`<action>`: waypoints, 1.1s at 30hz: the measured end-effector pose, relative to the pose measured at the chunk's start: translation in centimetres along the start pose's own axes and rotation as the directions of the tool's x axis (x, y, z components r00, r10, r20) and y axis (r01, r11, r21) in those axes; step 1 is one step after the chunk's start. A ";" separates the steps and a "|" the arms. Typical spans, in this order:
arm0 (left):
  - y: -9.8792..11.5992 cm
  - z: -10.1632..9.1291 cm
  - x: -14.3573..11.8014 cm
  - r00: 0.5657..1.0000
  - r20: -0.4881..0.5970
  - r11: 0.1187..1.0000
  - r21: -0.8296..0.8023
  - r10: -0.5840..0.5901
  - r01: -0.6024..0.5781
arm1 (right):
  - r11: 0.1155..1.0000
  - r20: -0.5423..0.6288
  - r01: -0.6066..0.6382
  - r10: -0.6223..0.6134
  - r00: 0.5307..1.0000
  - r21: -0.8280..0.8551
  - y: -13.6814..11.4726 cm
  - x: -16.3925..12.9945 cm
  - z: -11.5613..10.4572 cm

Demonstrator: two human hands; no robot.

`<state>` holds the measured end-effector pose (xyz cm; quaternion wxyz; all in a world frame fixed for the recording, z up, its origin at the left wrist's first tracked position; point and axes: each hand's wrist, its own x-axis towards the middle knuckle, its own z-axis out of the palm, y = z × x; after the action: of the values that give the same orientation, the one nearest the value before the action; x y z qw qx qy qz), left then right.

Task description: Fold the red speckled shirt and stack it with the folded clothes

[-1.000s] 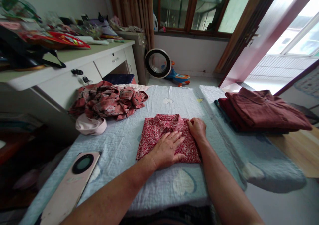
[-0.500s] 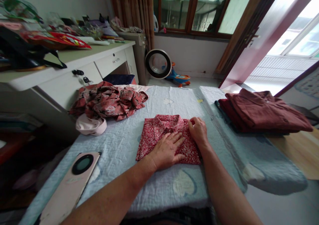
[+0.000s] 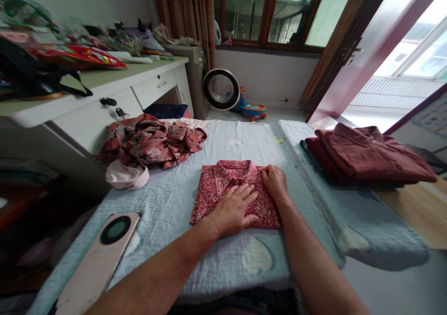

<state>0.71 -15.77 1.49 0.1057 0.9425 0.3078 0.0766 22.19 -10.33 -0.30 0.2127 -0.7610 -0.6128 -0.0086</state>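
A red-and-white patterned shirt [image 3: 210, 191] lies folded into a rectangle, its collar at the far edge. My left hand [image 3: 235, 209] rests flat on the front of it, fingers stretched out and a little apart. At the shirt's right edge, near the far corner, my right hand [image 3: 274, 181] is closed with its fingers curled on the cloth; the fingertips are partly hidden.
A light blue quilted cover [image 3: 167, 212] lies under the shirt. Crumpled floral cloth [image 3: 150, 140] and a pale pink band [image 3: 127, 175] sit at the left, with a pink phone-like panel [image 3: 99, 259] nearer. Folded dark red clothes [image 3: 373, 157] are stacked at the right.
My right hand's fingers have curled in more tightly at the shirt's right edge. My left hand stays flat in the same place.
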 end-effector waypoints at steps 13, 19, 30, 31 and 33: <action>0.1 -0.2 0.0 1.000 -0.012 1.000 -0.004 0.008 -0.009 | 0.974 -0.102 0.133 -0.116 0.988 0.182 0.1 -0.3 -0.1; 0.0 0.1 0.1 1.000 0.001 1.000 0.005 0.003 -0.003 | 0.993 0.002 0.084 -0.084 0.996 0.079 0.0 -0.1 0.5; 0.1 -0.1 0.0 1.000 -0.003 1.000 0.007 0.004 -0.004 | 0.999 0.002 -0.015 0.015 1.000 -0.039 0.0 0.0 0.1; 0.1 -0.1 0.0 1.000 -0.004 1.000 0.004 0.005 -0.005 | 0.998 -0.005 -0.028 0.028 1.000 -0.047 0.0 0.0 0.1; 0.1 -0.1 0.0 1.000 -0.009 1.000 0.000 0.005 -0.005 | 0.996 -0.019 -0.063 0.062 0.998 -0.062 -0.1 -0.1 0.0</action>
<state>0.70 -15.82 1.57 0.1043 0.9429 0.3057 0.0810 22.08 -10.37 -0.29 0.1939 -0.7859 -0.5865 -0.0276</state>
